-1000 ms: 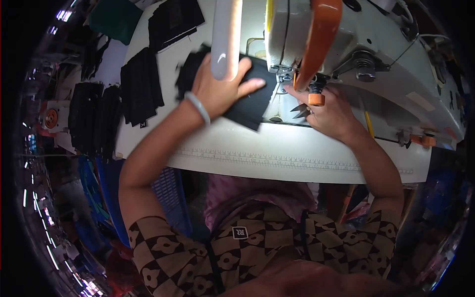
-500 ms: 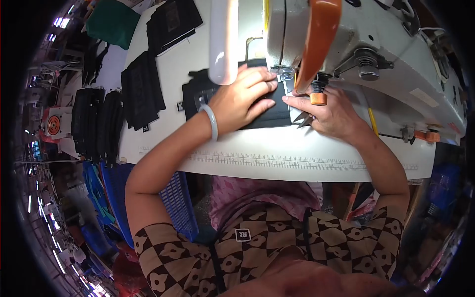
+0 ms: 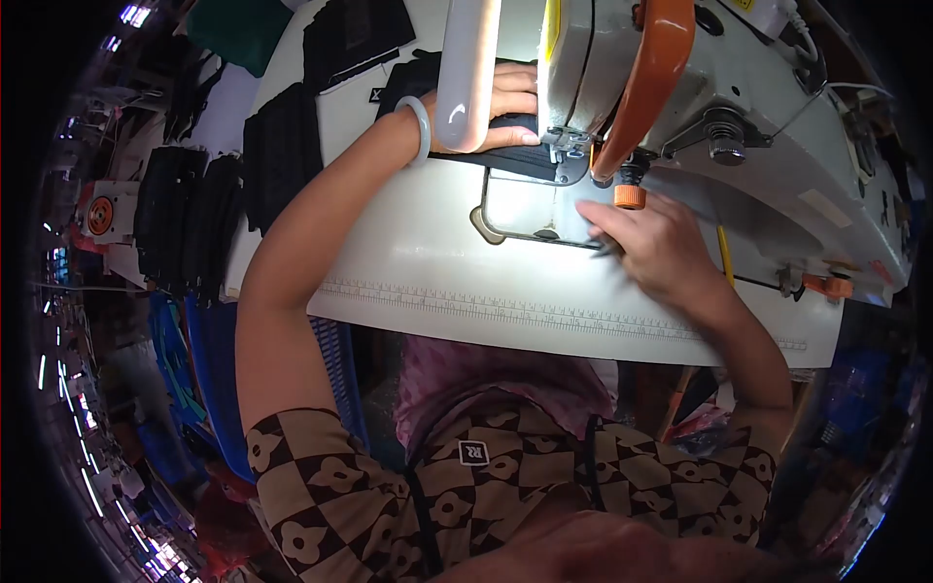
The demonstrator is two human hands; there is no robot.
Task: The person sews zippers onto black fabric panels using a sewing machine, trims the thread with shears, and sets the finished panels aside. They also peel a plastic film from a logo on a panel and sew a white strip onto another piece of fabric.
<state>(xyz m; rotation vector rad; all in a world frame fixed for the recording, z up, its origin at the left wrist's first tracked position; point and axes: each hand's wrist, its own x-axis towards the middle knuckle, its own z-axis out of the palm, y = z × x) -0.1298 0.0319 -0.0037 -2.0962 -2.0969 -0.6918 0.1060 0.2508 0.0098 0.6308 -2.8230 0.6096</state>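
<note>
My left hand lies with fingers stretched out on a black fabric piece, partly hidden by the white lamp tube. The fabric's right edge reaches the presser foot of the sewing machine. My right hand is to the right of the bare metal bed plate, apart from the fabric. Its fingers are curled around thread snips, whose dark blades are smeared by motion.
A glowing lamp tube hangs over the left hand. Black fabric pieces lie at the table's left, more at the back. A printed ruler runs along the front edge. A blue basket stands below left.
My left hand and the black fabric have moved away from me, toward the back, uncovering the bed plate. My right hand has come off the fabric and lowered slightly with the thread snips.
</note>
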